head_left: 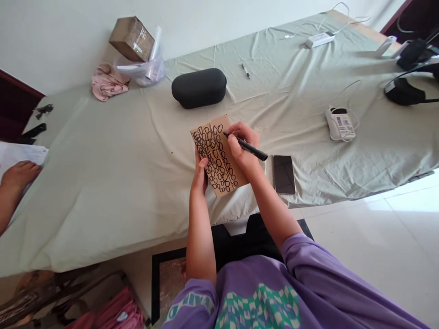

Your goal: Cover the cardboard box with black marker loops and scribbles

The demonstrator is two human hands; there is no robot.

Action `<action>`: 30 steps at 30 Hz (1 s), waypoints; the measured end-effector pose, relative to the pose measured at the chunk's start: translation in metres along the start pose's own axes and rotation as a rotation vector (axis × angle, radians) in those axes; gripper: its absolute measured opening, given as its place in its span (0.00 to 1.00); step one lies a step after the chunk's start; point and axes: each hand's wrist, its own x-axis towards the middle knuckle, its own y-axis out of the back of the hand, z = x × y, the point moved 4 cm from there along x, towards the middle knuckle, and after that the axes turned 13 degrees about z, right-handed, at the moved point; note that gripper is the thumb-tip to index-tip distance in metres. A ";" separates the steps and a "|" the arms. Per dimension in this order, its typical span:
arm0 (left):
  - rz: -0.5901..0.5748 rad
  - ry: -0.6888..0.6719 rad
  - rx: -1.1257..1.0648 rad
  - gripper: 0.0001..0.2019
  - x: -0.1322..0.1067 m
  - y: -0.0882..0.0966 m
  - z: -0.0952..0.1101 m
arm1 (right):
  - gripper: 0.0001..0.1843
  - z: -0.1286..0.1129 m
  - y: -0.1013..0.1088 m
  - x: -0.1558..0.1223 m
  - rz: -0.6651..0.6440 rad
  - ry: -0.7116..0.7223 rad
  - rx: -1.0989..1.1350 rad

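Note:
A small cardboard box (236, 172) is tilted up over the cloth, its top face largely covered with rows of hand-drawn black loops. My left hand (200, 170) grips the box's left side, thumb on the drawn face and the other fingers hidden behind it. In my right hand (244, 142) is a black marker (255, 151), held in a writing grip. Its tip is at the box's upper part, close to the loops right of the seam. Whether the tip touches the cardboard I cannot tell.
Right of the box lies a phone (284, 174); behind it, a black case (199, 87) and a pen (245, 71). A cabled white device (340, 124) and a power strip (320, 39) are farther right. Another person's hand (21, 174) rests on papers at left.

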 end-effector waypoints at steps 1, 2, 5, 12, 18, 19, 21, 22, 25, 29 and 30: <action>-0.005 0.001 -0.005 0.39 0.000 -0.001 0.000 | 0.06 0.000 -0.001 -0.001 -0.004 0.012 -0.024; -0.013 0.005 -0.008 0.39 0.000 -0.001 0.000 | 0.05 0.001 -0.001 -0.002 -0.014 0.020 -0.040; -0.030 0.021 -0.017 0.41 -0.001 -0.003 0.000 | 0.03 0.001 0.000 -0.006 -0.033 0.043 -0.037; -0.023 0.015 -0.027 0.41 -0.005 -0.004 0.001 | 0.02 0.003 0.003 -0.006 -0.008 0.029 -0.066; -0.025 0.015 -0.009 0.43 -0.005 -0.002 -0.001 | 0.05 0.001 0.005 -0.008 0.019 0.046 -0.019; -0.024 0.014 -0.010 0.44 -0.005 -0.001 -0.002 | 0.05 0.001 0.005 -0.008 0.021 0.049 -0.019; -0.029 0.011 -0.008 0.44 -0.005 -0.001 -0.003 | 0.05 0.001 0.006 -0.009 0.022 0.060 -0.020; -0.035 0.009 -0.006 0.44 -0.005 0.000 -0.003 | 0.05 0.002 0.006 -0.009 0.019 0.062 -0.021; -0.054 -0.004 0.006 0.45 -0.005 -0.001 -0.003 | 0.06 0.006 0.005 -0.010 0.006 0.063 -0.025; -0.063 -0.023 0.013 0.46 -0.005 -0.001 -0.003 | 0.05 0.009 0.004 -0.011 -0.012 0.104 -0.019; -0.062 -0.027 0.011 0.46 -0.004 -0.001 -0.003 | 0.05 0.009 0.003 -0.011 -0.018 0.116 -0.019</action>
